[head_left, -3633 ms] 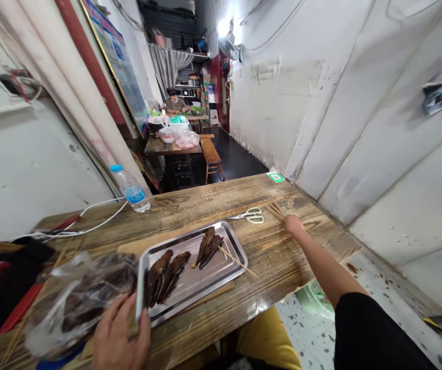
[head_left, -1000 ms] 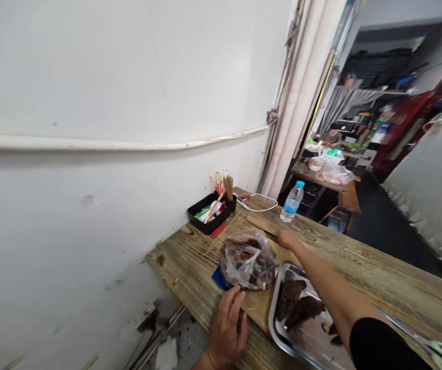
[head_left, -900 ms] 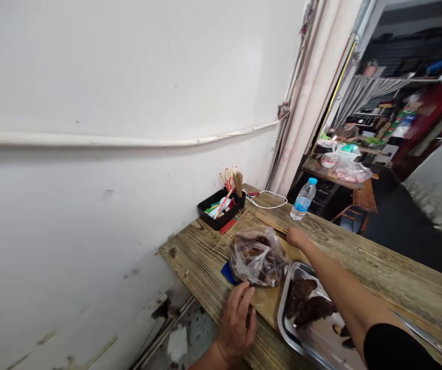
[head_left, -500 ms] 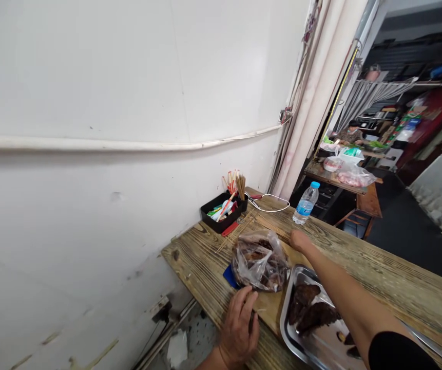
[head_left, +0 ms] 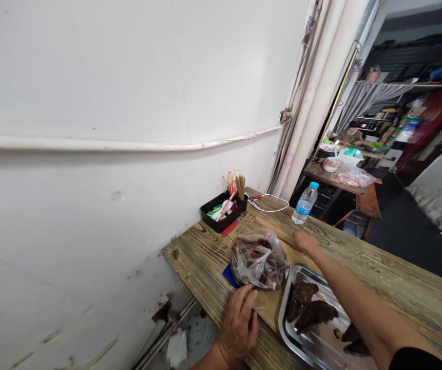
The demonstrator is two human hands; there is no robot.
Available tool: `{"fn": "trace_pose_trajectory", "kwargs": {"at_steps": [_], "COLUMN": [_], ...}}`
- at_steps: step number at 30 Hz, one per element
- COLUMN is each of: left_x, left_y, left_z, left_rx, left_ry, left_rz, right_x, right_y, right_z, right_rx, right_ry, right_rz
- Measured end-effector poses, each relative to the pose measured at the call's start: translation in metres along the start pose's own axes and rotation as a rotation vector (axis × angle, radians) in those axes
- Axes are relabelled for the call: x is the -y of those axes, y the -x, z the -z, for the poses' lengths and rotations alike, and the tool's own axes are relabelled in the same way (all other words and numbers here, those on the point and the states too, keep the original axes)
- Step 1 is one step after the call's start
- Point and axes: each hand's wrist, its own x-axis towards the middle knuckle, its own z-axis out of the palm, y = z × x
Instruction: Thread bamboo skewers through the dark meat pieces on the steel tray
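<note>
My left hand point(head_left: 239, 322) rests at the near left side of a wooden board point(head_left: 270, 303), its curved fingers apart from the thumb and the fingertips close to a clear plastic bag point(head_left: 259, 262). Dark brown pieces of food fill that bag. Beyond it, my right hand point(head_left: 304, 241) is closed at the board's far side; its fingertips are hidden, so what it grips cannot be made out. Under my right forearm stands a metal tray point(head_left: 285, 314) with dark brown meat pieces point(head_left: 315, 314) in it. Something flat and blue point(head_left: 229, 276) pokes out beside the bag.
A black box point(head_left: 223, 224) of packets and bundled sticks stands by the wall. Thin skewers point(head_left: 239, 231) and a red-handled tool point(head_left: 229, 228) lie before it. A water bottle point(head_left: 304, 204) and white cable point(head_left: 274, 209) are farther back. A person point(head_left: 350, 134) sits behind another table.
My right hand has shifted slightly to the right, and the forearm has swung right, showing more of the tray. My left hand stays by the bag.
</note>
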Motion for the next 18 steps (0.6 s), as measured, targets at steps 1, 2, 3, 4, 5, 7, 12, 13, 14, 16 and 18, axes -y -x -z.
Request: {"fn": "trace_pose_trajectory", "kwargs": {"at_steps": [1,2,3,4,5,7,12,13,14,16,18], "left_x": [0.0,-0.001,-0.001,-0.002,-0.003,-0.007,-0.043,-0.057,-0.073,-0.112,-0.154], "left_y": [0.0,-0.001,0.0,0.0,0.001,0.001,-0.017,-0.023,-0.028,-0.036,-0.038], "left_z": [0.0,0.001,0.001,0.002,0.002,0.003,-0.003,-0.006,-0.008,-0.012,-0.017], "left_rx": [0.003,0.008,0.013,0.015,0.015,0.015,-0.051,-0.061,-0.058,-0.025,0.031], "left_ry": [-0.003,-0.003,-0.002,0.002,0.009,0.035,0.121,0.157,0.202,0.312,0.456], "left_rz": [0.005,0.011,0.017,0.019,0.017,-0.006,-0.083,-0.109,-0.145,-0.232,-0.335], "right_x": [-0.004,-0.01,-0.018,-0.028,-0.04,-0.071,-0.157,-0.17,-0.18,-0.187,-0.176], "right_y": [0.007,0.015,0.025,0.039,0.057,0.107,0.318,0.369,0.419,0.513,0.588], "right_z": [0.007,0.014,0.022,0.03,0.038,0.05,0.028,0.011,-0.011,-0.061,-0.113], "right_rx": [-0.01,-0.023,-0.04,-0.065,-0.092,-0.152,-0.414,-0.546,-0.666,-0.745,-0.597], "right_ry": [-0.003,-0.01,-0.021,-0.041,-0.066,-0.125,-0.269,-0.34,-0.394,-0.464,-0.628], "right_rz": [0.01,0.019,0.026,0.029,0.027,0.001,-0.233,-0.318,-0.465,-0.903,-1.25]}}
